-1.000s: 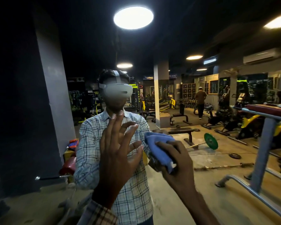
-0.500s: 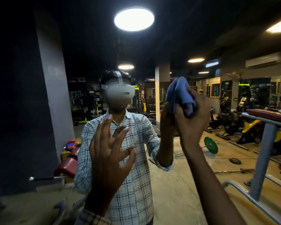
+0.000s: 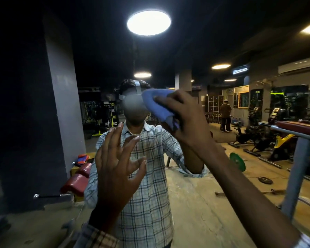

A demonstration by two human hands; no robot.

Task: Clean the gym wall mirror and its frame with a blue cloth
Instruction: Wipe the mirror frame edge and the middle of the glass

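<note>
The wall mirror (image 3: 195,203) fills the whole view and reflects a person in a checked shirt and the gym behind. My right hand (image 3: 184,119) is raised at head height and grips a bunched blue cloth (image 3: 157,104), holding it against the glass. My left hand (image 3: 118,163) is lower and to the left, with its fingers spread and straight, fingertips at the mirror surface. No mirror frame shows in this view.
The reflection shows a grey pillar (image 3: 61,108) at left, red padded bench parts (image 3: 77,181) low left, a grey metal rack (image 3: 297,167) at right, a green weight plate (image 3: 237,161) on the floor and a distant person (image 3: 225,115).
My right hand carried the blue cloth up from chest height, then swept it left across the glass. My left hand shifted slightly and stayed spread.
</note>
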